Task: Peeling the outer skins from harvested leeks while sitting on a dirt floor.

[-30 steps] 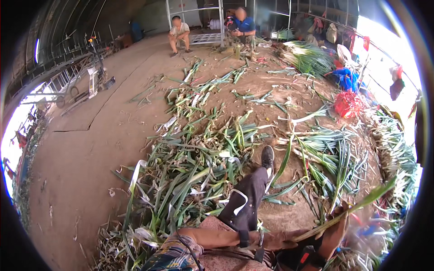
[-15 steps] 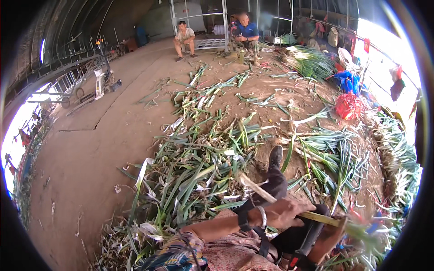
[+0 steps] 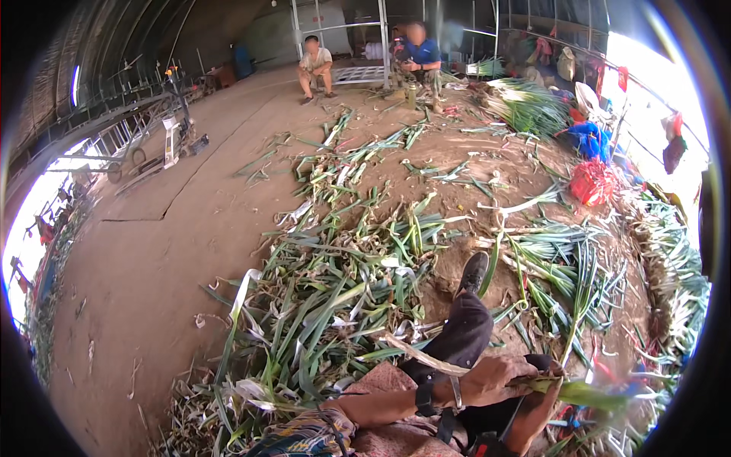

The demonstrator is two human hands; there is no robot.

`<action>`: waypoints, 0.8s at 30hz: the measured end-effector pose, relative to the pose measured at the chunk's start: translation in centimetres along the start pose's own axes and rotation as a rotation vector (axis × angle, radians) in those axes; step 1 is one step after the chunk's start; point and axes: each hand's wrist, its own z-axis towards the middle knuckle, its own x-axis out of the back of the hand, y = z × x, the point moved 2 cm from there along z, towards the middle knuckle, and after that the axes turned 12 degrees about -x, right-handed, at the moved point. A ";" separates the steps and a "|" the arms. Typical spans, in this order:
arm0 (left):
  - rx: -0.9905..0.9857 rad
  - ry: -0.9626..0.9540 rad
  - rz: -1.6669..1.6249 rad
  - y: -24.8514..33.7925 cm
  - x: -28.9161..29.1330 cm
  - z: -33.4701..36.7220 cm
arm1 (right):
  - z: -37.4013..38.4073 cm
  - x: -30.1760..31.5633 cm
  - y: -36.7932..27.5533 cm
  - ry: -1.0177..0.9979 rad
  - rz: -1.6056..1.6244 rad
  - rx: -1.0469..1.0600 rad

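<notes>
My left hand (image 3: 491,379) and my right hand (image 3: 542,392) are close together, low and right of centre, fingers closed on a leek (image 3: 585,393). Its green leaves stick out to the right past my right hand, their ends blurred. A long pale strip (image 3: 417,353) juts out to the left from behind my left hand; whether it is still joined to the leek is hidden by my fingers. Left of my outstretched leg lies a heap of leek leaves and peelings (image 3: 327,305). Loose leeks (image 3: 556,266) lie on the soil to the right of my foot.
Along the right edge runs a row of leeks (image 3: 678,282). A red net bundle (image 3: 590,183) and a blue one (image 3: 590,141) lie near a larger leek pile (image 3: 525,107). Two people (image 3: 315,68) sit at the back. A pallet jack (image 3: 179,126) stands at the left.
My hands have come closer together, the right one moving left toward the left one. The pale strip has shifted down and left. The view has tilted slightly.
</notes>
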 end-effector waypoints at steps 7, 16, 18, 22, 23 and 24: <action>-0.002 0.120 0.032 0.4 0.0 0.7 | 0.1 -0.1 0.2 0.098 -0.151 0.020; 0.138 0.135 -0.248 -1.4 0.1 0.2 | -0.5 2.2 0.9 0.226 -0.384 0.091; -0.028 0.339 0.067 -0.2 0.3 -0.7 | -0.9 3.1 1.4 0.264 -0.559 0.163; 0.013 0.269 0.240 -2.2 0.5 -1.1 | -1.8 4.8 0.9 0.381 -1.179 0.536; 0.072 0.273 0.304 -2.1 1.6 -1.6 | -1.7 4.2 0.4 0.427 -1.297 0.602; -0.013 0.392 0.352 -3.2 2.1 -2.8 | -1.6 4.1 -0.3 0.502 -1.402 0.564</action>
